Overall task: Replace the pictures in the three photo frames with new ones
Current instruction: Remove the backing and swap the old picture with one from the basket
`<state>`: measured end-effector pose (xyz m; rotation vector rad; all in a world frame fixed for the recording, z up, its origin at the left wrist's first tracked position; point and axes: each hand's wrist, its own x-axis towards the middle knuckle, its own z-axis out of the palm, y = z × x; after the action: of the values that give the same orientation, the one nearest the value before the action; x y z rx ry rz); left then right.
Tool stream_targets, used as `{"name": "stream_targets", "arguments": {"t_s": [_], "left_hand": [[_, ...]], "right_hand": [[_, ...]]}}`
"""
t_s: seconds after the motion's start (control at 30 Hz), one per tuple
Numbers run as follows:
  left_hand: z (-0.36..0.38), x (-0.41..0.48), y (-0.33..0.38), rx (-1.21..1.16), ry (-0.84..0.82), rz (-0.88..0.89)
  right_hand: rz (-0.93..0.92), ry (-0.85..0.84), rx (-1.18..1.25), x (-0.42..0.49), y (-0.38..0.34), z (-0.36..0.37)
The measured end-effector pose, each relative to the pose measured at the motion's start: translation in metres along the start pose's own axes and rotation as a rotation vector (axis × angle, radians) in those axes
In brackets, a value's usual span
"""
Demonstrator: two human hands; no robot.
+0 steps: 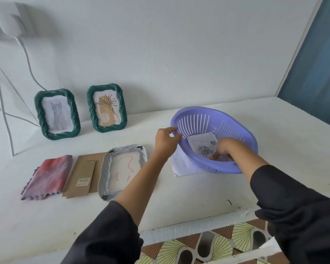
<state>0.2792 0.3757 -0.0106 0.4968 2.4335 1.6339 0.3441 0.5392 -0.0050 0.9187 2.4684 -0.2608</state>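
Two green rope-edged photo frames stand against the wall: one [57,114] shows a grey cat, the other [106,108] a line-drawn flower. A third frame [122,168] lies face down and open on the table, with a red-marked sheet inside. Its brown cardboard backing [82,176] lies to its left. My left hand [167,142] grips the near-left rim of a tilted purple basket [234,126]. My right hand [224,150] reaches inside the basket, fingers on a stack of pictures with a rose print [203,145] on top.
A folded pink-purple cloth [48,176] lies at the left. White paper [185,164] sticks out from under the basket. White cables [6,111] hang down the wall at far left. The table's front edge runs along the bottom, with a patterned floor below.
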Motion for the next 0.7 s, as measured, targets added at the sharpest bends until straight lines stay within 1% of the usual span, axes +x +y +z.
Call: {"name": "stream_targets", "arguments": {"t_s": [0.13,0.3,0.4,0.53,0.7], "left_hand": [[-0.001,-0.002,0.002,0.015,0.000,0.001],[-0.002,-0.004,0.004,0.027,-0.002,0.015],[-0.003,-0.006,0.007,0.032,0.000,0.014],[-0.003,-0.009,0.008,0.032,-0.007,0.012],[-0.002,-0.010,0.011,0.030,-0.018,-0.011]], "right_hand": [[0.044,0.015,-0.074,0.004,-0.003,0.001],[0.103,-0.047,-0.025,-0.004,-0.004,-0.004],[0.084,-0.059,-0.044,-0.009,-0.003,-0.005],[0.043,-0.030,-0.075,-0.003,-0.007,-0.002],[0.025,-0.019,-0.036,-0.012,-0.006,-0.004]]}}
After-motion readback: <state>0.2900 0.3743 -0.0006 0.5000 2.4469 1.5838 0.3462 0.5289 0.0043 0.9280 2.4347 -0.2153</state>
